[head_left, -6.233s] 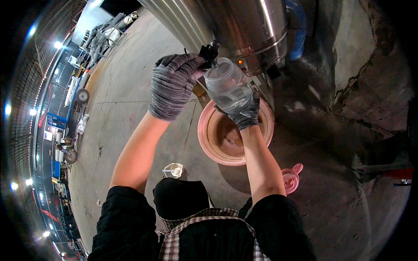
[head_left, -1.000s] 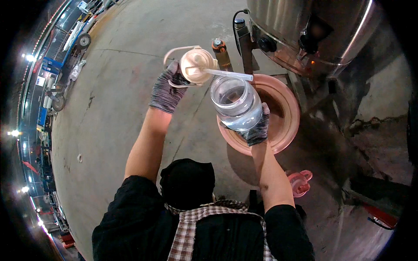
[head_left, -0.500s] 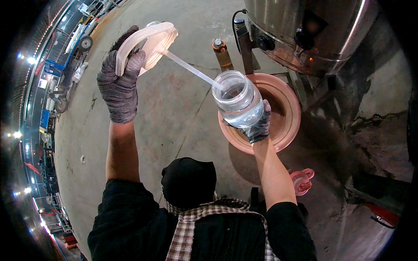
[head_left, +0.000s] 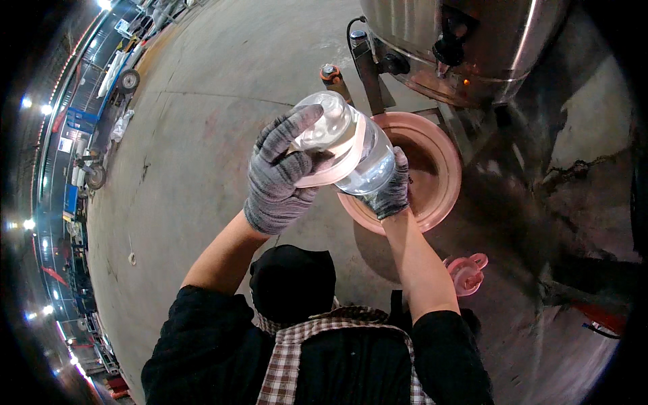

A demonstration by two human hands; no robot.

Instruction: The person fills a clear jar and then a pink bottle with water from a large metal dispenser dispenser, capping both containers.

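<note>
My right hand, in a grey knit glove, grips the lower side of a clear jar with clear liquid in it. My gloved left hand has its fingers wrapped round a pale pink lid. The lid sits over the jar's mouth; whether it is fully seated cannot be seen. A clear rounded cap tops the lid. The straw under the lid is hidden now. Both hands are above the floor, with the jar partly over a pink basin.
A large metal tank with a black tap stands on legs at the far right, behind the basin. An amber bottle with an orange and black top is on the floor beyond the jar. A pink cup stands near my right arm.
My left hand has come right and down with the lid, from well apart to over the jar's mouth. The straw has gone out of sight. My right hand has stayed nearly in place.
</note>
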